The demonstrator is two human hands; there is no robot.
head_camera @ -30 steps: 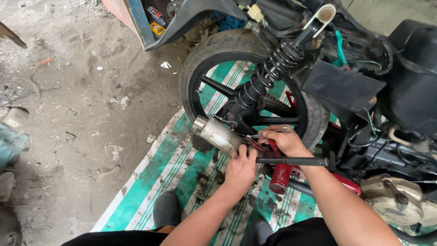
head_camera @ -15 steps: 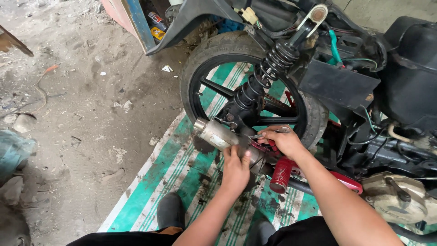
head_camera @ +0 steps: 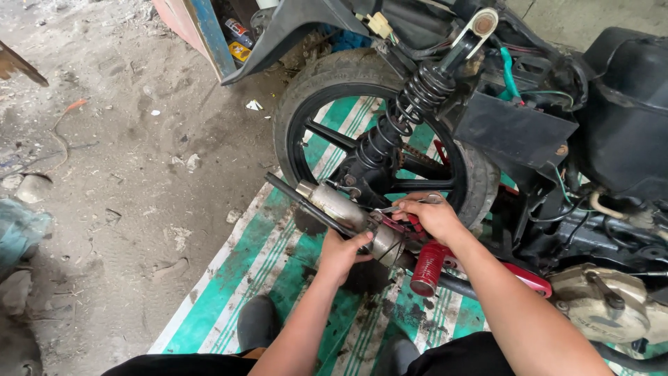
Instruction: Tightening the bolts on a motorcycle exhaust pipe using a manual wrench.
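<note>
My left hand [head_camera: 341,254] is closed around a long black bar [head_camera: 299,198] that slants up and left past a chrome cylinder [head_camera: 339,207] beside the motorcycle's rear wheel [head_camera: 327,76]. Just right of it, my right hand [head_camera: 435,219] holds a small silver wrench [head_camera: 407,204] against red parts near the wheel hub. A red coil spring [head_camera: 426,268] lies below that hand. A black shock absorber [head_camera: 410,104] runs up from the hub across the wheel.
A green and white striped mat [head_camera: 229,278], stained with oil, lies under the wheel. The engine case [head_camera: 605,299] sits at lower right, and my shoes [head_camera: 257,320] rest on the mat. Dusty concrete floor [head_camera: 125,174] with scraps spreads left. Cans stand behind a blue post [head_camera: 209,31].
The black bar lay level under my right hand; now it slants up and left along the chrome cylinder, with my left hand gripping it. My right hand stays by the hub.
</note>
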